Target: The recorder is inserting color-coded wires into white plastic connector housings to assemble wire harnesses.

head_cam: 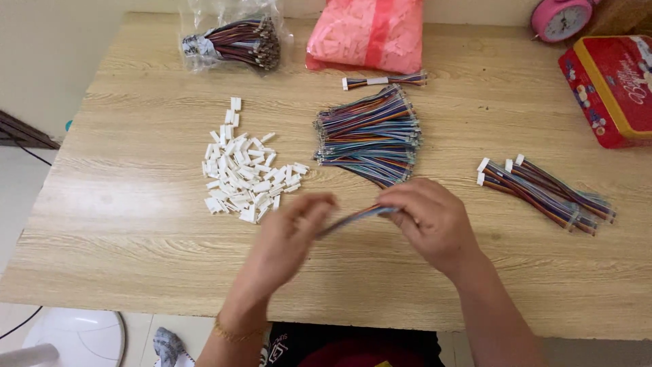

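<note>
Both hands meet above the near middle of the wooden table [136, 224]. My left hand [288, 238] and my right hand [431, 217] pinch the two ends of one thin multicoloured ribbon cable [356, 216], held slanted between them; the left hand is blurred by motion. Just behind my right hand lies a stack of multicoloured ribbon cables [370, 132]. To the left of my left hand spreads a pile of small white plastic connectors [244, 173].
Several cables fitted with white connectors [543, 190] lie at the right. At the back are a clear bag of cables [234, 41], a pink bag of white parts [367, 30], one single cable [384, 80], a red tin [608, 85] and a pink alarm clock [560, 19].
</note>
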